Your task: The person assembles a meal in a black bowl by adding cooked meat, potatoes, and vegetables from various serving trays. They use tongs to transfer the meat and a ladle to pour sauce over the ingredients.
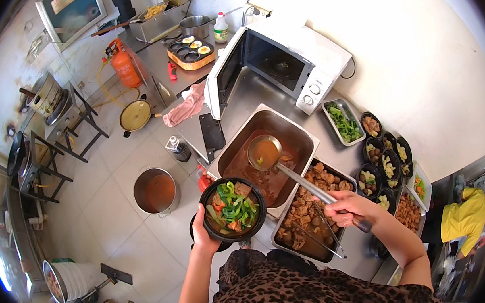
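My left hand holds a black bowl of meat chunks and leafy greens, beside the near left corner of a deep steel pan. In my right hand is the handle of a metal ladle; its round bowl, with reddish broth in it, is over the steel pan of red-brown broth. Under the ladle's handle and my right hand lies a second pan with braised meat chunks, and metal tongs rest across it.
An open microwave stands behind the broth pan. To the right are a tray of greens and several filled black bowls. A cleaver lies left. A steel pot is on the left. A person in yellow is far right.
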`<control>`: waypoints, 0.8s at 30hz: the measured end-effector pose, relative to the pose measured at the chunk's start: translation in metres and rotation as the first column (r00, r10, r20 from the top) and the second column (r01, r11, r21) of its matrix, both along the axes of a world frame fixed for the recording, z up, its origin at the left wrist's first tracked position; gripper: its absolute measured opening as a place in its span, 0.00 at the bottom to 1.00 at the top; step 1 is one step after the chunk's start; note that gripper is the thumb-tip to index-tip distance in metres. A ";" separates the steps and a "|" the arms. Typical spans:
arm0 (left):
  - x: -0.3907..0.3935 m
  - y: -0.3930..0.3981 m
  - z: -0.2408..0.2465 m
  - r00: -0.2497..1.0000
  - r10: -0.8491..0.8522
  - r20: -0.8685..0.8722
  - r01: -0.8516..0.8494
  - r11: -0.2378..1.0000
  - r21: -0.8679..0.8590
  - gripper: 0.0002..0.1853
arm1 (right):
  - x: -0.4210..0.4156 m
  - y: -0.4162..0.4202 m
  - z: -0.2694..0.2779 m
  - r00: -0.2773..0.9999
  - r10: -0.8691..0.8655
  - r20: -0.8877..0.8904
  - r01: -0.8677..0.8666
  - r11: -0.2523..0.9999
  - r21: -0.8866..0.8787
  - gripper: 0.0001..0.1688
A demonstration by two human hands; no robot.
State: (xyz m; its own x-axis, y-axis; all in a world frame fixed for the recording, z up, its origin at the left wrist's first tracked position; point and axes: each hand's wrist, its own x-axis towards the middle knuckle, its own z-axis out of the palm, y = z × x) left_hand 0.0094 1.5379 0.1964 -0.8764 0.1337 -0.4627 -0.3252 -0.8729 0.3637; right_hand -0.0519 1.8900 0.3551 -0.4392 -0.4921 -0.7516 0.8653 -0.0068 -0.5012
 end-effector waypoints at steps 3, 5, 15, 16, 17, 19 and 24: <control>-0.009 0.002 -0.009 1.000 -0.011 -0.014 0.011 1.000 0.028 0.36 | 0.013 -0.008 0.041 0.995 0.041 -0.096 -0.036 0.998 0.052 0.24; -0.014 0.005 -0.010 1.000 -0.007 -0.026 0.007 1.000 0.008 0.36 | 0.022 -0.013 0.063 0.993 0.051 -0.103 -0.046 0.998 0.050 0.26; -0.029 0.019 -0.010 1.000 0.000 -0.023 0.001 1.000 0.028 0.36 | 0.064 -0.028 0.067 0.914 0.374 -0.153 -0.321 0.902 0.290 0.38; -0.029 0.019 -0.009 1.000 0.000 -0.024 0.000 1.000 0.020 0.37 | 0.068 -0.029 0.065 0.893 0.416 -0.170 -0.337 0.870 0.360 0.38; -0.030 0.020 -0.009 1.000 -0.001 -0.025 0.002 1.000 0.014 0.37 | 0.071 -0.032 0.064 0.871 0.456 -0.183 -0.346 0.834 0.431 0.38; -0.029 0.020 -0.006 1.000 -0.004 -0.014 0.005 0.999 0.041 0.35 | 0.078 -0.032 0.057 0.826 0.523 -0.210 -0.343 0.763 0.548 0.39; -0.029 0.021 -0.009 0.999 -0.033 -0.041 0.033 0.999 0.016 0.37 | 0.076 -0.027 0.046 0.906 0.287 -0.312 -0.152 0.907 0.394 0.37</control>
State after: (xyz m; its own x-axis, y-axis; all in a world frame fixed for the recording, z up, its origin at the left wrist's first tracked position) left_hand -0.0195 1.5585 0.1875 -0.8896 0.1704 -0.4237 -0.3389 -0.8681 0.3626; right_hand 0.0242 1.8627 0.4014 -0.6207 -0.3395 -0.7067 0.5864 0.3973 -0.7059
